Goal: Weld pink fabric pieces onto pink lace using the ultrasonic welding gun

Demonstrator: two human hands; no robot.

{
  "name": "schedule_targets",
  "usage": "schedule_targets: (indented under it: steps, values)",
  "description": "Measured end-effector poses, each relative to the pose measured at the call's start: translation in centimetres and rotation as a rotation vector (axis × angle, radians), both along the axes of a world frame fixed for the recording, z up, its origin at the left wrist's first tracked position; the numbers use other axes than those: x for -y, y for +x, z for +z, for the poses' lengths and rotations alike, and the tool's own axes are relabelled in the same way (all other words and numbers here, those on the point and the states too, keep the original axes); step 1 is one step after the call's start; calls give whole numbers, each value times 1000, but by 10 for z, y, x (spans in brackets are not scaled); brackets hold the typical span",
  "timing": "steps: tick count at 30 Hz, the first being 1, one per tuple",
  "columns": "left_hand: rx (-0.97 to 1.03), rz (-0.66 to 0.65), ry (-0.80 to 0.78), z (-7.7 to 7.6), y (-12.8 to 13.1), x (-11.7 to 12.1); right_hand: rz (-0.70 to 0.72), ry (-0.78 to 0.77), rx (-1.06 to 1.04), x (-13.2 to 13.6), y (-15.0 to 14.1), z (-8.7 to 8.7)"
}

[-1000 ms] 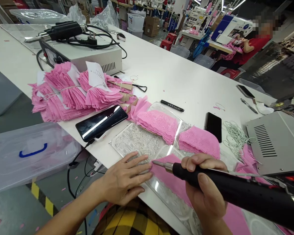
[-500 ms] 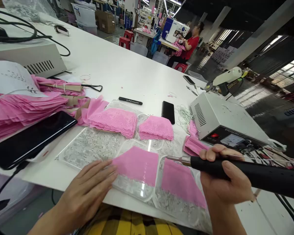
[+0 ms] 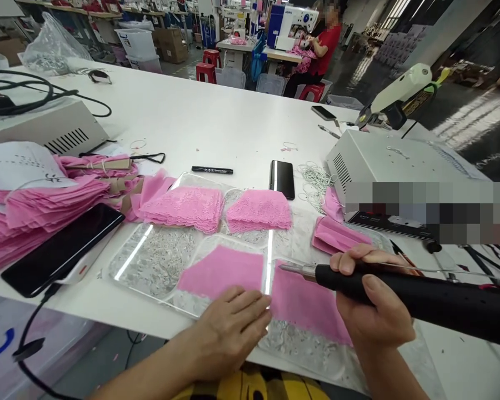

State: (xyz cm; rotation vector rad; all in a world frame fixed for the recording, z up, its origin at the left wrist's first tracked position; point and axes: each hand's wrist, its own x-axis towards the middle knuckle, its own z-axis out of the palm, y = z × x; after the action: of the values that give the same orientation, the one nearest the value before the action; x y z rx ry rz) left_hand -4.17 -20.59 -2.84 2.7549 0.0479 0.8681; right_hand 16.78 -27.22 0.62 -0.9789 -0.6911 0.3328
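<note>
My right hand (image 3: 377, 305) is wrapped round the thick black handle of a tool (image 3: 408, 291) with a slim metal tip, which points left. That tip lies over the upper left corner of the right pink fabric piece (image 3: 304, 300). My left hand (image 3: 237, 328) rests flat, fingers stretched out, on a clear plastic template (image 3: 191, 303) at the lower edge of the left pink fabric piece (image 3: 229, 272). Both pieces lie beneath clear plastic. Behind them sit two stacks of pink lace-patterned fabric, a left stack (image 3: 183, 208) and a right stack (image 3: 259, 210).
Bundled pink fabric (image 3: 54, 194) and a large black phone (image 3: 62, 250) are at left. A marker (image 3: 212, 170), a smaller phone (image 3: 282, 179), tangled string (image 3: 314, 180) and a grey metal box (image 3: 391, 161) stand beyond. A co-worker (image 3: 323, 50) sits at a sewing machine behind.
My left hand has slid right along the template, from the left piece's outer side to its lower right. The tool tip has moved slightly left, and the view has shifted.
</note>
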Motion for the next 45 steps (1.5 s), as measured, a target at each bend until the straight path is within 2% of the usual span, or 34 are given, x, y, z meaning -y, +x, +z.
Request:
schedule_targets:
  steps: [4, 9, 16, 21, 27, 35, 40, 45]
  values:
    - [-72, -12, 19, -1, 5, 2, -29, 9, 33, 3, 2, -2]
    - [-154, 47, 12, -9, 16, 4, -32, 0, 12, 1, 1, -4]
    - [-191, 52, 30, -19, 15, 5, -59, 18, 8, -4, 0, -6]
    - [-213, 36, 42, -16, 15, 3, 17, 8, 21, -3, -1, -7]
    - [-218, 34, 48, -15, 15, 3, -105, 8, 62, -3, 0, -4]
    - [-220, 36, 30, -17, 15, 3, -23, 26, 19, -3, 1, -7]
    - [-224, 23, 29, -15, 15, 2, -89, 26, -4, -7, 1, -6]
    - [-221, 15, 45, -14, 15, 1, -42, -9, -119, -10, 4, -5]
